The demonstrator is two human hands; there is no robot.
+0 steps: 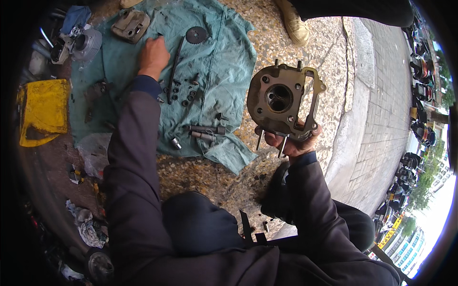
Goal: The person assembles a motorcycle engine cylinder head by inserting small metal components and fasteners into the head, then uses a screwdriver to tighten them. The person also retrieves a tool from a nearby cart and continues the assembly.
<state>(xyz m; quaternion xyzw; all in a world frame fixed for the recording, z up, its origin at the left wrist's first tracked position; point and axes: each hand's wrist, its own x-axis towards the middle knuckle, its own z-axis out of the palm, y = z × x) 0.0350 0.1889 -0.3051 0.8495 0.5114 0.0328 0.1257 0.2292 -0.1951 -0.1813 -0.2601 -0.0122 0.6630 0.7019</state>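
Note:
My right hand (301, 144) grips a metal engine cylinder head (279, 97) from below and holds it up to the right of the cloth. Its round combustion chamber with the valves faces me, and studs stick out above and below. Over the far part of a green cloth (226, 62), my left hand (153, 56) is closed, fingers bent down; whatever they pinch is hidden. Close by lie a dirty metal cover (130, 25) and a toothed timing sprocket (196, 35). A dark chain (175, 71) stretches beside my left wrist, with several small valve parts (186, 97) around it.
Dark rods (206, 129) and a shiny socket (176, 143) lie on the cloth's near part. At left are a yellow panel (44, 112) and a finned cylinder (87, 45). Another person's shoe (295, 25) stands at the far side. Parked motorbikes (422, 90) line the right.

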